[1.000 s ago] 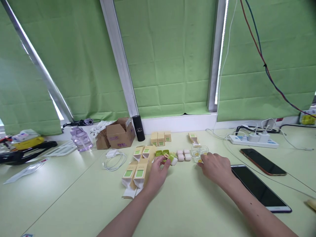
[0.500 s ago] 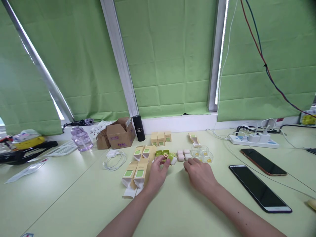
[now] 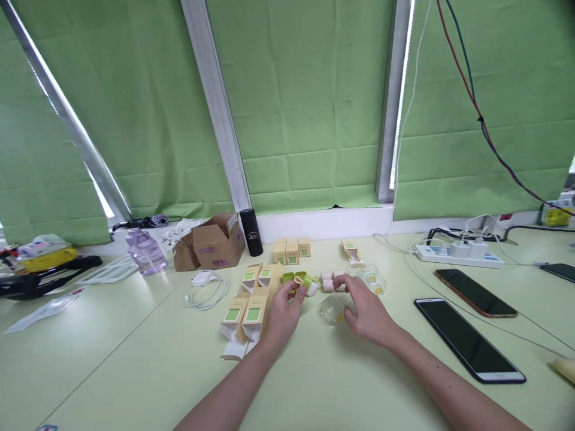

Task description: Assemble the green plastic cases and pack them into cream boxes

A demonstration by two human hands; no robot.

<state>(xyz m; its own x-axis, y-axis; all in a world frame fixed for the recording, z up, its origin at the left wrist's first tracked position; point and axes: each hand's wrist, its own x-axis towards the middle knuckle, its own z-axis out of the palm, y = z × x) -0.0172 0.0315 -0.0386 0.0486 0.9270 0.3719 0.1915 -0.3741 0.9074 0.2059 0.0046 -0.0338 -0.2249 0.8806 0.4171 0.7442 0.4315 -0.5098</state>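
Observation:
My left hand (image 3: 284, 312) is closed on a small green-and-white case (image 3: 308, 284) with a pale loop at its top. Right behind it lies a green piece (image 3: 288, 277) with open hollows. My right hand (image 3: 366, 311) has its thumb and index finger apart and holds nothing. By the thumb stands a small clear plastic container (image 3: 332, 310), with a bit of yellow showing at its side. Small pale pink blocks (image 3: 327, 281) sit behind the right fingers, which partly hide them. More clear containers (image 3: 372, 276) with yellow spots are grouped beyond that hand.
Open cardboard boxes with green labels (image 3: 254, 314) stand left of my left hand, and closed small boxes (image 3: 291, 250) farther back. A black bottle (image 3: 251, 232), brown carton (image 3: 220, 242) and white cable (image 3: 206, 290) are left; phones (image 3: 469, 340) and a power strip (image 3: 460, 256) right.
One clear container now stands apart from its group, nearer to me and to the left. My right hand's fingers have spread from a pinch. The left hand keeps its hold on the case.

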